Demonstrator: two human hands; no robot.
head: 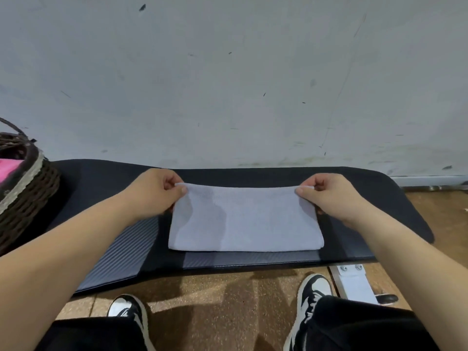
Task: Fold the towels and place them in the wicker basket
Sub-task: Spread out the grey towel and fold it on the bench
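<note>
Black bench (379, 198) against a scuffed wall: white towel (244, 224) mid-fold at its centre.
Your left hand (154, 191) and right hand (329, 196) pinch the towel's far corners; next, fold again, then carry it to the wicker basket (27, 188) at the left end.

table (395, 198): black, dark mat on top | towel (243, 219): white, folded, at middle | basket (25, 183): wicker, left end

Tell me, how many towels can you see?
2. A white towel lies on the black table, pinched at its far corners by the left hand and right hand. A pink towel sits in the wicker basket; more may hide underneath.
</note>
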